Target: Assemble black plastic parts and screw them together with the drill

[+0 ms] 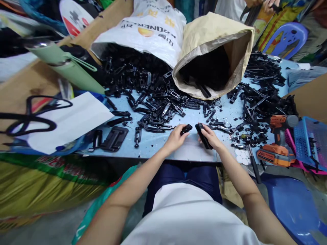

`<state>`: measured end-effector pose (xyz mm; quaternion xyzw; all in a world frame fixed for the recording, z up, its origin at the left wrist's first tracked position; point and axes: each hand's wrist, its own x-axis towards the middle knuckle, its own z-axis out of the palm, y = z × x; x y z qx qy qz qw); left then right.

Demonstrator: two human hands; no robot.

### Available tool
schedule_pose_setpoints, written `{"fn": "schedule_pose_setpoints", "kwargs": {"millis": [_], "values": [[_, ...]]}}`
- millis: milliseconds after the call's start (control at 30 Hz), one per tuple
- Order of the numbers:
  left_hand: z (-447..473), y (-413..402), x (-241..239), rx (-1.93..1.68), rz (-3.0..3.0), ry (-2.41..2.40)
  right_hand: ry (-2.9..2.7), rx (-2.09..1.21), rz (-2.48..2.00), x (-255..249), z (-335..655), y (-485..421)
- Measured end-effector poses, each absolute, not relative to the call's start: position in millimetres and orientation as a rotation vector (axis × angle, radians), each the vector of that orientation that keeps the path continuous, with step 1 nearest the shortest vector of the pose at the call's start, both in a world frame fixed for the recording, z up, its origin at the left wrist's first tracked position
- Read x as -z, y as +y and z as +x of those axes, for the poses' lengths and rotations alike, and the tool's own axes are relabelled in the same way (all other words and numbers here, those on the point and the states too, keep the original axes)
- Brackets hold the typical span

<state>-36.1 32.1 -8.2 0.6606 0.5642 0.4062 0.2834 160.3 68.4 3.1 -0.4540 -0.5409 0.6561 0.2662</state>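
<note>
Two black plastic pieces are in our hands, above the near edge of the light-blue desk point(153, 143). Our left hand point(175, 137) has its fingers closed narrowly on a short part point(186, 129). Its long axis runs from lower left to upper right, and the free end points toward our right hand point(213, 137). There the fingers wrap a long part point(203, 136), whose axis slants from upper left, away from us, down to lower right, toward the desk edge. The upper ends of the two pieces lie just beside each other, and we cannot tell whether they touch. Our palms cover the rear of each piece, so the full shapes are hard to make out.

Beyond the hands a pile point(153, 98) of similar black pieces spreads across the desk, before a white sack point(153, 30) and a tan sack point(212, 41) that lie on their sides. The inside of the tan sack is dark, and we cannot make out what it holds. To the right an orange drill point(277, 146) lies beside a blue basket point(310, 139), which the frame edge cuts off. To the left lie a black bracket point(114, 138) and a white sheet point(68, 119). At the top right another person's hand point(268, 5) is cut off too.
</note>
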Motion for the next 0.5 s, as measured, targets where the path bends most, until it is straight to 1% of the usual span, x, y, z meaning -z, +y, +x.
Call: {"fn": "schedule_pose_setpoints", "kwargs": {"millis": [100,233,333,500], "values": [[-24.7,10.6,5.6,-1.129,1.521,1.458,-1.348,-1.850,-1.158,-0.1,143.1,51.6],[-19.3,3.4,4.6,-1.136,1.399,1.392,-1.350,-1.812,-1.138,4.2,129.9,41.2],[-24.0,1.5,1.4,-1.182,1.536,1.407,-1.572,-1.698,-1.106,1.8,136.2,44.6],[-23.5,-8.6,-3.4,-1.186,1.689,1.460,-2.081,-1.376,-1.003,-9.6,153.9,51.6]]}}
